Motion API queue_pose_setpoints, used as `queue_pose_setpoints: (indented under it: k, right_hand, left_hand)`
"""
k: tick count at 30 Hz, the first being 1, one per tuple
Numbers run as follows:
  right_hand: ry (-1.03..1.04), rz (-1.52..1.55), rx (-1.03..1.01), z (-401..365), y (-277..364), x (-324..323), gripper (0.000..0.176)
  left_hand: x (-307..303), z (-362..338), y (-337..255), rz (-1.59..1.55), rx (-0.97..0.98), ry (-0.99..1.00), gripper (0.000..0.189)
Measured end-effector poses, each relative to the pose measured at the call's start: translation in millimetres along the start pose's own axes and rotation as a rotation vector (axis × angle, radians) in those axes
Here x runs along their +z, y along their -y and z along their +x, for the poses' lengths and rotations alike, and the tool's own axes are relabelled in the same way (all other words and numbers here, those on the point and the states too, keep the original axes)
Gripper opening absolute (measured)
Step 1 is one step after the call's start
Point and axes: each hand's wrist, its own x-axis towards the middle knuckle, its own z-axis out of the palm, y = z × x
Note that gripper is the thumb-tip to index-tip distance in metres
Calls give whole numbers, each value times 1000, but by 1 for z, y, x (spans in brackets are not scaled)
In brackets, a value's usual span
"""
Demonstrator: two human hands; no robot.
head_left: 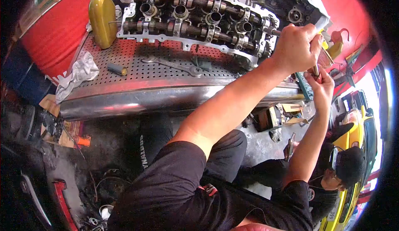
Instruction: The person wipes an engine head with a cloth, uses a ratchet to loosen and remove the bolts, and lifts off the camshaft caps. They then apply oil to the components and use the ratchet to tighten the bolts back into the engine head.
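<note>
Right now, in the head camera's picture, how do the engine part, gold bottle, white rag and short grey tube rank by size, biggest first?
1. Engine part
2. Gold bottle
3. White rag
4. Short grey tube

That's by area in the picture.

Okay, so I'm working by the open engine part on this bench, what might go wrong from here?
Your left hand is near the toothed gears of the engine part, so a slip might scrape your knuckles. The wrench lies loose near the bench's front edge, where a bump could send it off. The gold bottle stands close against the engine part, so shifting that part might tip it.
</note>
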Motion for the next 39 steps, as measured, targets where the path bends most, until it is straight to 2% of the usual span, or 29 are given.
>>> queue_pose_setpoints:
  k: [5, 9, 10, 11, 12, 14, 15, 16, 18, 19, 21, 22, 24, 25, 26, 27, 28, 30, 31, 33, 34, 39]
  right_hand:
    - [-8, -54, -69, 11, -4, 0, 19]
    - [66, -57, 105, -17, 20, 9, 17]
    - [14, 28, 108, -31, 36, 20, 14]
    - [106, 211, 152, -43, 42, 24, 17]
    - [195, 394, 195, -54, 48, 29, 20]
    - [321, 466, 205, -76, 67, 53, 29]
    - [313, 575, 211, -80, 66, 63, 32]
    - [276, 717, 338, -83, 66, 68, 33]
    - [300, 786, 288, -91, 76, 80, 34]
    - [332, 682, 275, -90, 84, 75, 33]
    - [315, 274, 188, -66, 77, 45, 28]
    - [305, 104, 130, -46, 64, 26, 26]
    - [-12, -502, -196, -4, 43, -9, 25]
    - [-86, -489, -293, 9, 46, -12, 25]
    - [-160, -479, -387, 17, 48, -14, 25]
    - [-66, -359, -325, 18, 52, -11, 26]
    - [77, -526, -333, 14, 50, -14, 24]
    - [412, -137, 24, -18, 67, -9, 21]
    - [308, 161, 126, -26, 56, 7, 19]
    - [167, 340, 184, -38, 49, 25, 17]
    - [119, 407, 190, -41, 50, 30, 16]
    - [95, 395, 222, -38, 62, 28, 19]
  left_hand:
    - [-5, -5, 5, 24, 18, -5, 18]
    - [-13, 6, 5, 11, -95, 121, 20]
    - [-14, 13, 6, 32, -120, 170, 20]
    - [-12, 20, 12, 14, -95, 180, 23]
    - [-15, 27, 14, 5, -170, 288, 24]
    - [-18, 38, 15, -20, -320, 507, 25]
    - [-17, 35, 14, -81, -310, 465, 27]
    - [-18, 36, 16, -81, -320, 511, 27]
    - [-23, 40, 18, -77, -341, 598, 27]
    - [-25, 41, 18, -86, -347, 559, 27]
    - [-29, 41, 14, -104, -363, 484, 28]
    - [-27, 36, 14, -84, -327, 378, 28]
    - [-17, 19, 12, -49, -246, 159, 27]
    - [-16, 13, 6, 9, -213, 159, 25]
    - [-11, 12, 6, 5, -199, 64, 25]
    - [-5, 12, 5, -2, -183, -32, 24]
    - [1, 14, 5, -8, -164, -129, 24]
    - [-5, 23, 5, -24, -201, -42, 25]
    - [-10, 24, 5, -31, -217, 10, 25]
    - [-14, 25, 8, 17, -247, 143, 26]
    - [-15, 27, 10, 2, -255, 148, 26]
    - [-10, 28, 10, 5, -245, 105, 30]
